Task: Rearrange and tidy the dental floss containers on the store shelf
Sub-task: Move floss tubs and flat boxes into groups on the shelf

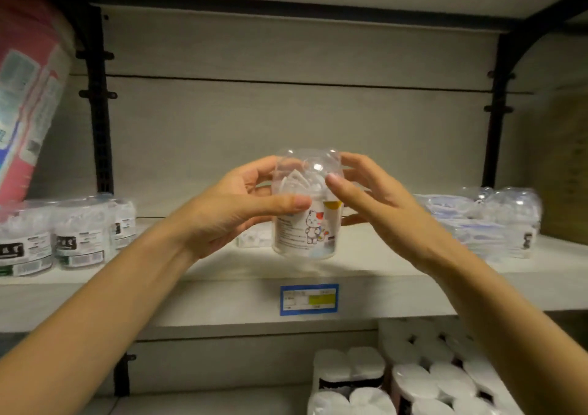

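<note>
A clear plastic floss container (307, 220) with a cartoon cat label hangs above the white shelf (366, 262), mid-frame. My left hand (229, 211) grips it from the left, thumb across its front and fingers behind. On the container's right side, my right hand (375, 198) has its thumb touching near the top and its fingers spread and relaxed behind. Several wrapped floss containers (60, 233) stand at the shelf's left end. More clear wrapped containers (490, 220) lie at the right end.
A small white box (254, 238) sits on the shelf behind the held container. A blue price tag (308, 299) is fixed to the shelf's front edge. White paper rolls (413, 379) fill the lower shelf at right. A pink package (28, 96) leans at upper left.
</note>
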Demonstrator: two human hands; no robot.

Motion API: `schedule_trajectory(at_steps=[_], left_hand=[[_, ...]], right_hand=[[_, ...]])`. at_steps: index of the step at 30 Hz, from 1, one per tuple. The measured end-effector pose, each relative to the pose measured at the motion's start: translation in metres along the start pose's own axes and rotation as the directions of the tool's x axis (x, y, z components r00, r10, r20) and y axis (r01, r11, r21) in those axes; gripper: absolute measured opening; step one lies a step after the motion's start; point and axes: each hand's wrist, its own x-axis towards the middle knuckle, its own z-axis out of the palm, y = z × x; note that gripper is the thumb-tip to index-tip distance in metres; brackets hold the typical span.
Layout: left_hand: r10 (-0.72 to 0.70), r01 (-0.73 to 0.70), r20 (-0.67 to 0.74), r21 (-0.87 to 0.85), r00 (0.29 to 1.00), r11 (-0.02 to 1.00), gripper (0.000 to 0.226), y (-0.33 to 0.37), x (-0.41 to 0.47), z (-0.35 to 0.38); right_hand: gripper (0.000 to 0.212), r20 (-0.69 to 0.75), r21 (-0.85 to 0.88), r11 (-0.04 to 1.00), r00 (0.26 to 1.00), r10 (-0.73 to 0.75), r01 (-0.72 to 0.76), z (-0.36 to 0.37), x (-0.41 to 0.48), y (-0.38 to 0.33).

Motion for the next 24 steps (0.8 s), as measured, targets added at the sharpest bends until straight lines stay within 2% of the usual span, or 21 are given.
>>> schedule_trajectory(at_steps=[3,9,16,22,24], left_hand=[[0.023,-0.023,0.023,0.041,0.999,0.999,0.058,0.0,0.013,0.03],[0.087,-0.094,0.049,0.16,0.995,0.983,0.036,0.007,0.055,0.104],[0.123,-0.087,-0.089,0.327,0.988,0.941,0.052,0.022,0.126,0.205],[0.103,-0.068,-0.073,0.382,0.992,0.922,0.062,0.021,0.173,0.26],[0.085,-0.061,-0.041,0.407,0.996,0.911,0.056,0.02,0.188,0.272]], right_hand=[[0.059,-0.028,-0.032,0.999,0.999,0.03,-0.031,-0.023,-0.009,0.0],[0.063,-0.031,-0.164,0.986,0.999,0.015,-0.02,-0.107,-0.034,0.017],[0.048,-0.007,-0.243,0.97,1.0,-0.001,-0.001,-0.226,-0.053,0.051],[0.066,0.038,-0.361,0.933,0.999,0.022,-0.007,-0.291,-0.061,0.073],[0.072,0.058,-0.418,0.908,0.997,0.041,-0.013,-0.306,-0.063,0.076]])
